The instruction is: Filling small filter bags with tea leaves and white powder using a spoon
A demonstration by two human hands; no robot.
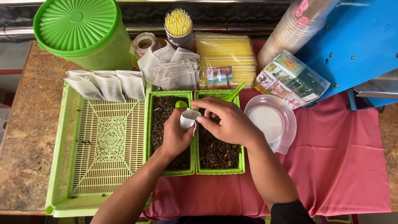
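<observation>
You held a small white filter bag [188, 118] over the seam between the two narrow green trays of loose dark tea [215, 151], just above the leaves. Your left hand [176, 137] cupped the bag from below, its fingers curled snugly around the body, while your right hand [230, 120] came in from the other side with thumb and forefinger pinched together at the bag's open mouth. A green scoop [232, 93] lay idle in the right tray. By the look of it you were at the filling-and-closing stage for this bag; the next move likely called for a gentle, steady grip so the thin paper stayed untorn, then a clear spot beside the bags [110, 85] lined up on the big green basket tray [68, 166].
</observation>
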